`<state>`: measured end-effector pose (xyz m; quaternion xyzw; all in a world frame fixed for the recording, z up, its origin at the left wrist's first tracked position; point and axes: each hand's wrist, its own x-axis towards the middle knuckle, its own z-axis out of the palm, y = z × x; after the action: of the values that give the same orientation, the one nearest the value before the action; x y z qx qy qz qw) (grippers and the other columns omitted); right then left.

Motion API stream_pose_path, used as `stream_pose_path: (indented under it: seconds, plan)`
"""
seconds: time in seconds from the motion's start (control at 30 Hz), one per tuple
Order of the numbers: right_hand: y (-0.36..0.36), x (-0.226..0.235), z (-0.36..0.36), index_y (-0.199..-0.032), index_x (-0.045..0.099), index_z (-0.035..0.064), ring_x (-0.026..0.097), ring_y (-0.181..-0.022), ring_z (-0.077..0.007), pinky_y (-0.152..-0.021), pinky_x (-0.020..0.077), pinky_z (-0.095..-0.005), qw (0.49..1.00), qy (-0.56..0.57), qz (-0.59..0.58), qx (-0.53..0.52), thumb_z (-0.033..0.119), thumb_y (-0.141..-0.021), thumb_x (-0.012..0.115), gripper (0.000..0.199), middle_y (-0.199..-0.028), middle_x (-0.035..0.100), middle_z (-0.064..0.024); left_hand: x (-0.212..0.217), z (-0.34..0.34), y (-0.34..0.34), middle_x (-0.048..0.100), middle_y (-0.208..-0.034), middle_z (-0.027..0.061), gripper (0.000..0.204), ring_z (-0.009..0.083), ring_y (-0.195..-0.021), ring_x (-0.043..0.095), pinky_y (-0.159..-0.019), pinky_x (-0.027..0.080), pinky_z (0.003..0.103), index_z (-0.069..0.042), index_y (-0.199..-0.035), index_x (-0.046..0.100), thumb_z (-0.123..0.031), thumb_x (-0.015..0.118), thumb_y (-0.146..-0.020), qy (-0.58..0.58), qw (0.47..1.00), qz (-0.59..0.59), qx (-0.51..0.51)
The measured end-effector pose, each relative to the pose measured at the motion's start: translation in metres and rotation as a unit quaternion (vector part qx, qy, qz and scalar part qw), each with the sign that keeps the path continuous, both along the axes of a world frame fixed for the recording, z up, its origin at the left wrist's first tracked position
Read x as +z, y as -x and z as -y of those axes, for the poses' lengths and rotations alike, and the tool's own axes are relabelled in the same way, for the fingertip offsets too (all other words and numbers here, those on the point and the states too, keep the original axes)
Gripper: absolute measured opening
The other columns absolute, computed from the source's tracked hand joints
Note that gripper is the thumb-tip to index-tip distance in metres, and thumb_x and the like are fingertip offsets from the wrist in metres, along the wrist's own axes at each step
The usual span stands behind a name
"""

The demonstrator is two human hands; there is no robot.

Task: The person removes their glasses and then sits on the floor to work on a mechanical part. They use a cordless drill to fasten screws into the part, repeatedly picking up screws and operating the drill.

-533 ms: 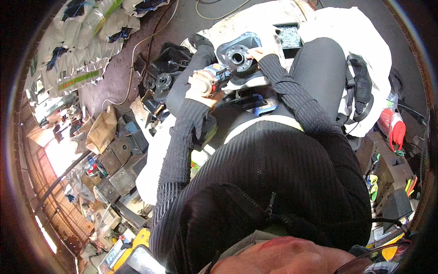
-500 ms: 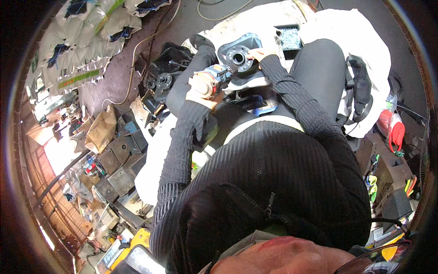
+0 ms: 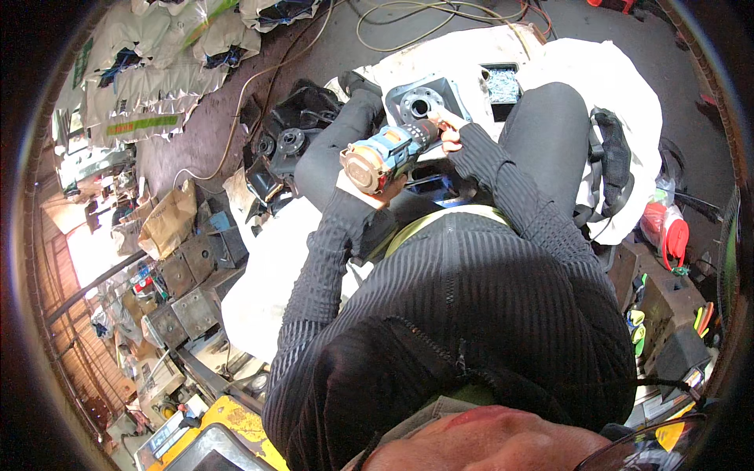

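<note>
My left hand [image 3: 367, 195] is wrapped around a blue and grey cordless drill [image 3: 385, 153], its chuck pointing away to the right. Close by the chuck's tip is my right hand [image 3: 450, 130], fingers pinched together; whatever may be between them is too small to make out. Just beyond both hands, between my legs, lies a dark grey part with a round flanged hub [image 3: 416, 100], a central bore and small holes around it. The drill and my right fingers cover part of its near side.
A black tray of small bluish-silver pieces [image 3: 503, 82] sits by my right knee on a white cover [image 3: 613, 71]. More dark flanged parts [image 3: 292, 143] lie left of my left leg. Hoses [image 3: 408, 31] run over the floor ahead. Metal blocks [image 3: 196, 259] stand at the left.
My right hand has left the hub's flange and come to the drill's chuck. The drill has turned and come back from the hub, showing more of its side. The view has shifted slightly.
</note>
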<state>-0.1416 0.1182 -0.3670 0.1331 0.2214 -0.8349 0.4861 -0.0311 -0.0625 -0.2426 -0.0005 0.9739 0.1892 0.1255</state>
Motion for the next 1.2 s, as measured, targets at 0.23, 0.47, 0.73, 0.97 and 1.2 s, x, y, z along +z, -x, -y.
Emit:
stream_pose_path:
  seconds: [0.23, 0.47, 0.73, 0.97, 1.2]
  plan:
    - [-0.003, 0.008, 0.002, -0.103, 0.052, 0.0008, 0.029, -0.046, -0.0013, -0.037, 0.0265, -0.015, 0.999, 0.002, 0.028, -0.015, 0.013, -0.085, 0.048, 0.022, -0.081, 0.043, 0.0011, 0.011, -0.004, -0.007, 0.056, -0.108, 0.0026, 0.046, 0.0214, -0.1, 0.054, -0.094, 0.037, 0.037, -0.02, -0.112, 0.05, -0.028, 0.065, -0.069, -0.069, 0.994, -0.079, 0.031]
    - [-0.011, 0.004, 0.004, -0.102, 0.051, 0.0005, 0.03, -0.047, -0.0032, -0.039, 0.0274, -0.0158, 0.997, -0.02, -0.081, -0.001, 0.007, -0.082, 0.044, 0.022, -0.091, 0.045, -0.004, 0.023, -0.013, 0.003, 0.041, -0.12, 0.0073, 0.054, 0.0186, -0.11, 0.044, -0.093, 0.038, 0.031, -0.01, -0.127, 0.027, -0.023, 0.049, -0.08, -0.522, 0.75, 0.211, 0.347]
    - [-0.008, 0.002, 0.01, -0.114, 0.043, 0.0006, 0.031, -0.045, -0.0056, -0.039, 0.0274, -0.0171, 0.992, -0.092, -0.075, 0.038, 0.01, -0.084, 0.044, 0.032, -0.089, 0.046, -0.0046, 0.003, -0.006, 0.005, 0.041, -0.12, 0.0074, 0.048, 0.0191, -0.108, 0.045, -0.09, 0.041, 0.033, -0.01, -0.127, 0.027, -0.019, 0.044, -0.083, -0.666, 0.643, 0.204, 0.319]
    - [0.001, -0.08, -0.007, -0.112, 0.051, 0.0032, 0.044, -0.049, -0.0116, -0.048, 0.0384, -0.0241, 0.998, -0.039, -0.046, 0.001, 0.04, -0.082, 0.049, 0.047, -0.092, 0.058, -0.0072, 0.011, 0.009, 0.029, 0.047, -0.117, 0.0114, 0.056, 0.023, -0.11, 0.046, -0.095, 0.037, 0.032, -0.01, -0.12, 0.04, -0.028, 0.062, -0.071, 0.001, 0.998, 0.055, 0.037]
    - [0.029, -0.072, 0.011, -0.093, 0.063, 0.0027, 0.055, -0.061, -0.0127, -0.06, 0.0447, -0.0257, 0.792, -0.503, -0.332, 0.095, 0.039, -0.078, 0.057, 0.04, -0.086, 0.063, -0.0075, -0.056, 0.057, 0.085, 0.037, -0.131, 0.0053, 0.056, 0.0256, -0.121, 0.034, -0.103, 0.024, 0.035, -0.025, -0.126, 0.038, -0.041, 0.051, -0.073, 0.237, 0.951, 0.161, -0.115]
